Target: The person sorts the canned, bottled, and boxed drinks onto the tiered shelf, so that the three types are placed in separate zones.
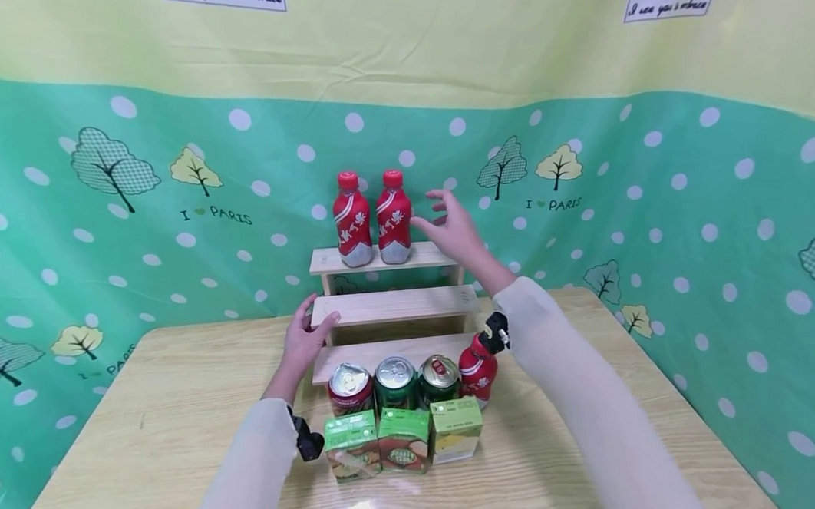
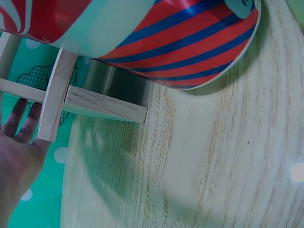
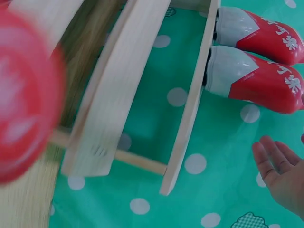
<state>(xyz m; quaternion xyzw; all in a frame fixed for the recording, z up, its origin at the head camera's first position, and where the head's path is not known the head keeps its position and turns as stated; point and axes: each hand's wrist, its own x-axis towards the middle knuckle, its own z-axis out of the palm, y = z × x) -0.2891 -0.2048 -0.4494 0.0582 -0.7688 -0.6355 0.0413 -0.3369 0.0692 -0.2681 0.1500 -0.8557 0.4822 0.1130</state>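
A three-tier wooden step shelf [image 1: 396, 305] stands against the backdrop. At its left end my left hand [image 1: 304, 340] holds the middle tier, the thumb on the board; in the left wrist view its fingers [image 2: 16, 118] pass behind the wood. Two red bottles with red caps stand upright on the top tier, a left bottle [image 1: 353, 223] and a right bottle [image 1: 394, 220]. My right hand [image 1: 456, 229] is just right of the right bottle, fingers spread and holding nothing. In the right wrist view a gap separates this hand [image 3: 280, 173] from the bottles.
Before the bottom tier stand a dark red can [image 1: 351, 388], two green cans [image 1: 396, 386] and another red bottle [image 1: 478, 374], under my right forearm. Three small drink cartons [image 1: 403, 443] form a row nearer me. A green dotted cloth [image 1: 224, 187] hangs behind the wooden table [image 1: 202, 419].
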